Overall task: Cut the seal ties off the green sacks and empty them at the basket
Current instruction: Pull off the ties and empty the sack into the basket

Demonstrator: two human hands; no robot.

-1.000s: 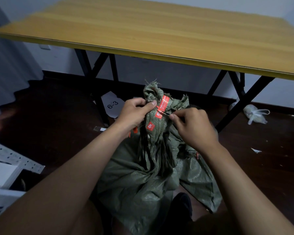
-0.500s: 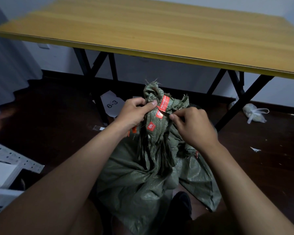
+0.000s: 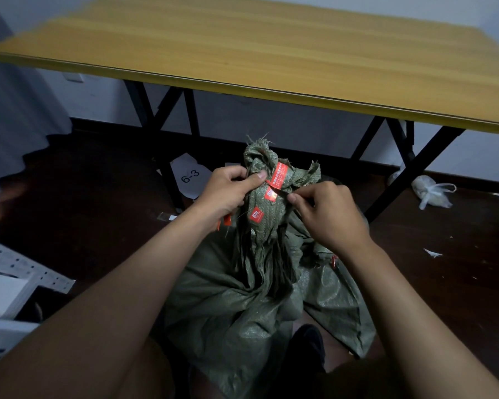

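Observation:
A green woven sack stands on the dark floor between my arms, its neck bunched upward. Red seal ties with white print wrap the neck, and another red tag hangs lower. My left hand grips the bunched neck, thumb pressed near the top tie. My right hand pinches something thin at a red tag; what it holds is too small to tell. No basket is in view.
A yellow-topped folding table with black legs stands just beyond the sack. A paper marked 6-3 lies under it. A white plastic bag sits at right by a table leg. White perforated shelving is at left.
Both hands stay at the sack's neck with almost no motion; my view has shifted slightly.

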